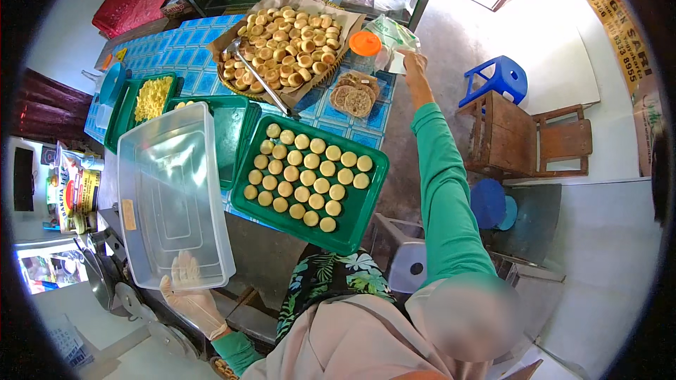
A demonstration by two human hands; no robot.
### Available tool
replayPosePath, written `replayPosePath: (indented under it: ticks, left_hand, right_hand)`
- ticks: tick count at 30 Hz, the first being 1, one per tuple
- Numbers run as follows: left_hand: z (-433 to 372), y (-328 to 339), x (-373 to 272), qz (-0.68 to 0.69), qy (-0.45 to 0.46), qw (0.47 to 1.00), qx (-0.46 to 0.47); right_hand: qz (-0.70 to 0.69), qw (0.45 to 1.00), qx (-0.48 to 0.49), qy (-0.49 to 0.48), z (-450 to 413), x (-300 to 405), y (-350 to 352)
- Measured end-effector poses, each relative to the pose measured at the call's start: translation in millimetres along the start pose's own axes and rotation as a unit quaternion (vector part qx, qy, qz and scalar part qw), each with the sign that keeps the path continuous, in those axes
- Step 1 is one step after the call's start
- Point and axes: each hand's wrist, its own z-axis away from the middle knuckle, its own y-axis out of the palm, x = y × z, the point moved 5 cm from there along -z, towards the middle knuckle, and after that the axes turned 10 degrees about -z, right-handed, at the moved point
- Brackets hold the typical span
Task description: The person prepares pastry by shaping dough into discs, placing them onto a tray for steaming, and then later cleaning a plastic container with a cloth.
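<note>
My left hand (190, 290), in a thin pale glove, supports a clear plastic box (169, 190) at its near end; the fingers show through the plastic. The box is tilted and covers part of the green trays behind it. My right hand (415, 67) reaches far forward and pinches a white piece of paper or plastic (397, 63) beside a white-green plastic bag (392, 34). Between my arms, a green tray (359, 216) bears rows of small round pale dough pieces (302, 193). Its near right part is bare.
Browned round pastries (280, 37) fill a basket lined with brown paper (346, 21), with metal tongs (264, 79) across them. An orange-lidded jar (364, 58) and a bagged stack of flat brown rounds (353, 97) stand nearby. A green tray holds yellow pieces (153, 97). Right are a wooden chair (507, 132) and a blue stool (499, 79).
</note>
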Motion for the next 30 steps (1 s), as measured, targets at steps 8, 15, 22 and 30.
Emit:
replayPosePath:
  ticks: [8, 15, 22, 30]
  left_hand:
    - [-3.7, -14.1, 7.5, -0.040, 0.030, 0.999, 0.007]
    - [2.9, 77.4, 31.8, -0.213, 0.175, 0.960, 0.041]
    - [-5.0, 121.9, 71.7, -0.116, 0.182, 0.966, 0.145]
    - [41.3, 172.9, 59.6, -0.101, 0.134, 0.933, 0.318]
  right_hand:
    - [0.150, 0.851, -0.123, -0.489, 69.5, 60.2, -48.4]
    - [0.140, 0.679, 0.313, -0.649, 392.6, 149.2, 69.8]
    - [0.106, 0.598, 0.635, -0.478, 552.0, 67.2, 124.7]
    - [0.315, 0.616, 0.156, -0.705, 510.8, 140.6, 120.6]
